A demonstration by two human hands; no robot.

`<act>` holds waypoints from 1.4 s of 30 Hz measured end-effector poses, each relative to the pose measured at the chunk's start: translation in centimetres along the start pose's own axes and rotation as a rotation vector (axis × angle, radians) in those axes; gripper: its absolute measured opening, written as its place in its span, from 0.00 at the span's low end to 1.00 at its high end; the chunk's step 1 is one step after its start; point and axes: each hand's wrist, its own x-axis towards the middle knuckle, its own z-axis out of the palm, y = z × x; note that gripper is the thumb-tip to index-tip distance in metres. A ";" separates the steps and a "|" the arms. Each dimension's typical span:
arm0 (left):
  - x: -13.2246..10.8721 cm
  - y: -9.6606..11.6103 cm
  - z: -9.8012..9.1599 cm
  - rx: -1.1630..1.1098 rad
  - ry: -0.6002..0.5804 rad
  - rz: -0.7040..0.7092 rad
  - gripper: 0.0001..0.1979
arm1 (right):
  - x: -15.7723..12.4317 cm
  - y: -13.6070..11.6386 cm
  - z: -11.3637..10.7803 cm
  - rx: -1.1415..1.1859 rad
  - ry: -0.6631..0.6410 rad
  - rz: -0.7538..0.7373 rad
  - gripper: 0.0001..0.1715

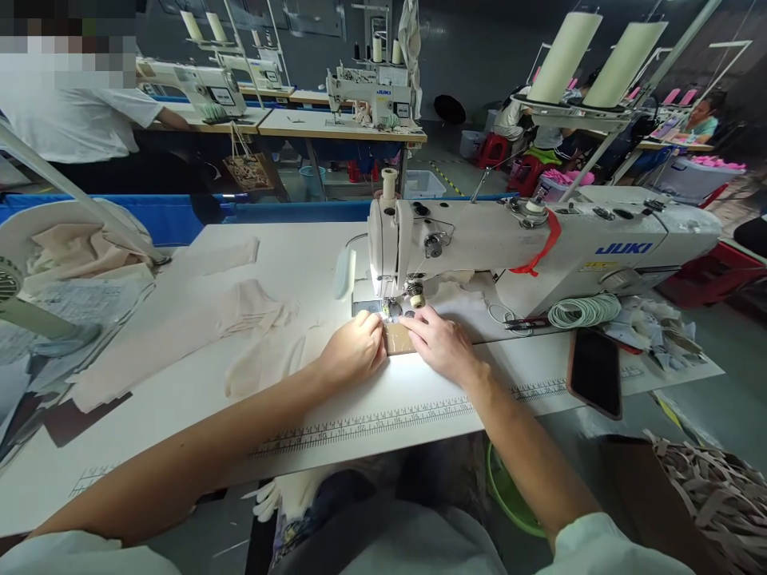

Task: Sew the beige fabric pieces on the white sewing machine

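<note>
My left hand is closed, its fingers curled together just left of the needle area of a white JUKI sewing machine. My right hand comes in from the other side, with thumb and forefinger drawn together close by the presser foot. Whatever the fingertips hold is too small and covered to make out. Between the hands a tan plate shows on the machine bed. Pale beige cloth pieces lie on the white table, left of my left hand.
Beyond my right hand are a coil of pale green cord, a phone and fabric scraps. Two thread cones stand above the machine. A lamp or fan arm rises at left. A co-worker in white sits at the back left.
</note>
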 end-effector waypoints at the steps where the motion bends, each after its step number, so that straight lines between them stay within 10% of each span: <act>1: 0.1 0.0 0.0 0.000 0.005 0.009 0.15 | 0.0 0.0 0.0 -0.003 0.001 0.002 0.21; 19: -0.1 -0.4 0.2 -0.044 0.110 0.053 0.14 | 3.9 1.0 0.3 0.326 0.148 0.247 0.21; 42: 0.6 -1.7 -0.4 -0.244 0.047 -0.053 0.19 | 1.8 0.9 0.0 0.352 0.126 0.251 0.25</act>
